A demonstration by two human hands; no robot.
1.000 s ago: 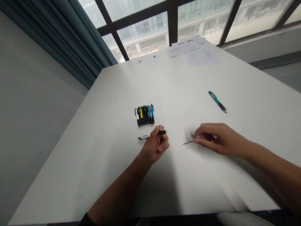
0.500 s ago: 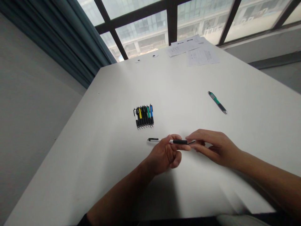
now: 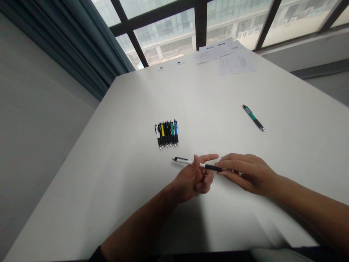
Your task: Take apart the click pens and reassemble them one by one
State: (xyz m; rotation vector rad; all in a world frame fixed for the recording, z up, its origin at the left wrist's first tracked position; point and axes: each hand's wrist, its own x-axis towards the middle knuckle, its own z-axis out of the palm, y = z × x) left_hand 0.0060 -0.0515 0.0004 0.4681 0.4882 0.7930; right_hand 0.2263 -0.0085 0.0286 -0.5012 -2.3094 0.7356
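Observation:
A white ballpoint pen (image 3: 185, 161) with a black clip and black grip lies across my left hand (image 3: 194, 178). The thumb presses it against the fingers, while the index finger stretches out to the right. At the pen's grip end, my right hand (image 3: 245, 169) closes thumb and fingers around the front end. Its tip is hidden by those fingers. Above my left hand, a row of several pens (image 3: 167, 134) lies side by side, in white, yellow, black, green and blue. Farther right, a single green pen (image 3: 253, 117) rests at a slant.
The white table (image 3: 131, 105) reaches to the window (image 3: 174, 32). Printed papers (image 3: 236, 63) lie at its far edge, near two small round holes. A blue-grey curtain (image 3: 81, 40) hangs at the left.
The pen's grip end has tilted down and sits between the right fingers. A thin dark piece that stuck out there is no longer visible. My left index finger has straightened.

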